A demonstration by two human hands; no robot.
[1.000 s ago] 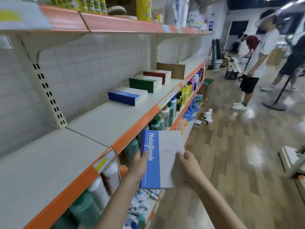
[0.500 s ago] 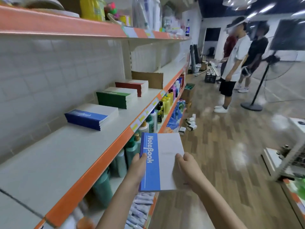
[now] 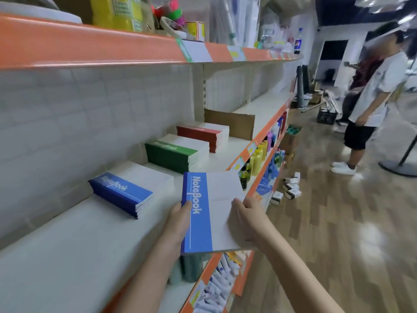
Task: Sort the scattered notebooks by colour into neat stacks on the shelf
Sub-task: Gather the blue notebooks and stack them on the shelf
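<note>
With both hands, left hand (image 3: 180, 216) and right hand (image 3: 248, 219), holding the blue notebook (image 3: 209, 211) just over the shelf (image 3: 67, 245) edge, best to lay it flat on the blue stack (image 3: 120, 193), edges lined up.

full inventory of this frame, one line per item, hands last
blue stack: one, blue, middle shelf, nearest
green stack: one, green, middle shelf, past the blue
red stack: one, red, middle shelf, past the green
held notebook: one, blue and white, above the shelf edge
cardboard piece: one, brown, upright behind the red stack
middle shelf: one, white with orange edge
bottles: several, yellow and others, lower shelf
small boxes: several, white, floor
bystanders: at least two, far right
left hand: grips the spine edge
right hand: grips the white edge
</note>
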